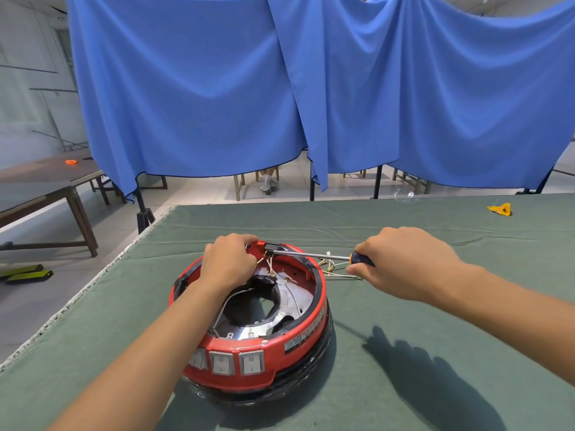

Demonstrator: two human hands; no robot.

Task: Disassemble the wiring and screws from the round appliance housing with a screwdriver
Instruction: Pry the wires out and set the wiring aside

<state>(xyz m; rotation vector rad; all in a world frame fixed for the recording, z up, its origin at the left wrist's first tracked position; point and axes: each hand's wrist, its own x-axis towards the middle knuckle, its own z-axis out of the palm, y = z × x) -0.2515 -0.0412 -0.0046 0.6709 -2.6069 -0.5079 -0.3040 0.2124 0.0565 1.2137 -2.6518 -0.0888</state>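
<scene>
Green cloth-covered counter (pixel 404 353) has the round red plastic appliance housing (pixel 298 343) sitting on it, loose yellowish wires (pixel 334 270) just beside, crumpled yellow scrap (pixel 500 209) far corner.

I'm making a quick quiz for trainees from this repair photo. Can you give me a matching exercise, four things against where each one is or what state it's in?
Things:
1. screwdriver
2. left hand
3. yellow scrap
4. switches

Places or states:
A. on the near side of the red housing
B. lying on the green table cover, far right
C. held by the right hand, tip at the black part on the housing's far rim
D. gripping the housing's far rim

Pairs: 1-C, 2-D, 3-B, 4-A
</scene>
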